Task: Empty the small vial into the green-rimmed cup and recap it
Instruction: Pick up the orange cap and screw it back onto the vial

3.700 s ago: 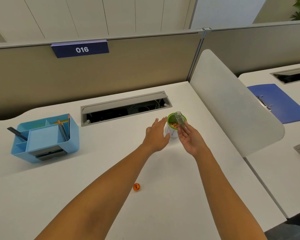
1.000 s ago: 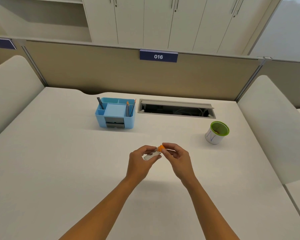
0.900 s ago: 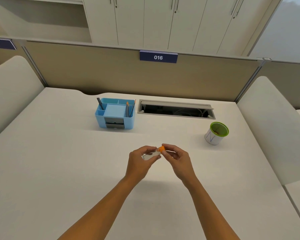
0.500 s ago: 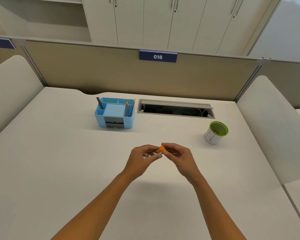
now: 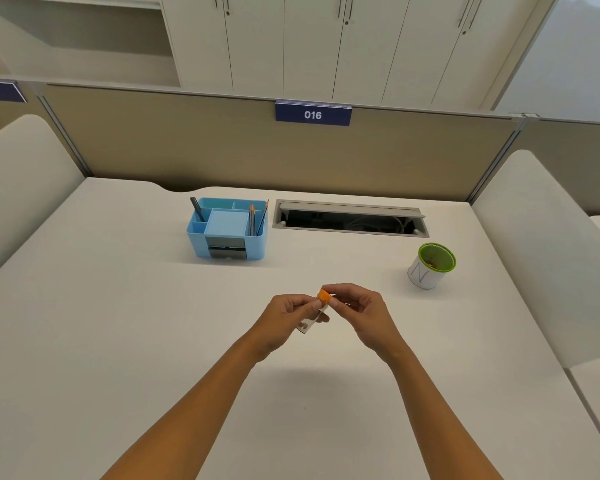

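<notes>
My left hand (image 5: 284, 318) holds a small clear vial (image 5: 309, 323) tilted above the desk, its mouth pointing up and right. An orange cap (image 5: 324, 295) sits on the vial's mouth, pinched by the fingertips of my right hand (image 5: 361, 311). The vial looks see-through with nothing visible inside. The white cup with a green rim (image 5: 432, 265) stands upright to the right, well apart from both hands, with small orange bits at its bottom.
A light blue desk organiser (image 5: 227, 228) with pencils stands at the back left. An open cable hatch (image 5: 349, 219) lies behind the hands. Padded dividers (image 5: 548, 244) flank the white desk (image 5: 118, 341) on both sides.
Since the pouring at the cup, both hands came back to the desk's middle with the vial and cap. Over the last second the vial's bottom tipped further down while the cap stayed at its mouth.
</notes>
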